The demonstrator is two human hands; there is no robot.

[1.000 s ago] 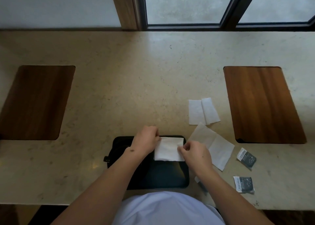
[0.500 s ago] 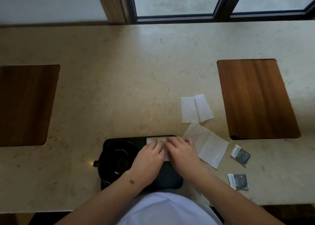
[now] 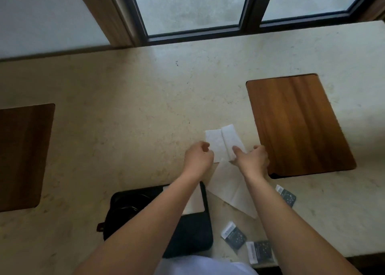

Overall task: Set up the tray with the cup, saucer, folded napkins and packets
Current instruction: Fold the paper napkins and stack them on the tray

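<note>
**Both hands leave the tray for the far napkin**

Head view: half a second ago both hands pressed flat on the folded napkin in the tray; now they have reached forward to the far napkin (image 3: 223, 142) on the counter (image 3: 129, 112). The right hand (image 3: 253, 160) rests its extended fingers on that napkin's right flap, with no visible pinch. The left hand (image 3: 198, 157) sits at the napkin's left edge with fingers loosely curled; whether it grips the paper cannot be told.

The folded napkin (image 3: 195, 201) now lies in the black tray (image 3: 187, 233), at its far right corner, mostly hidden under the left forearm. The dark cup (image 3: 127, 210) on its saucer occupies the tray's left part.

The tray lies at the counter's near edge. Open counter stretches left of the hands and beyond them toward the window (image 3: 198, 4). The right wooden board (image 3: 298, 124) lies just beside the right hand; the left wooden board (image 3: 23, 156) is well apart.

The far napkin's long axis runs roughly left to right, its centre crease pointing away from the person, slightly tilted. A larger unfolded napkin (image 3: 231, 191) lies diagonally between the forearms. Three dark packets (image 3: 233, 235) lie on the counter right of the tray, two near the front edge.
</note>
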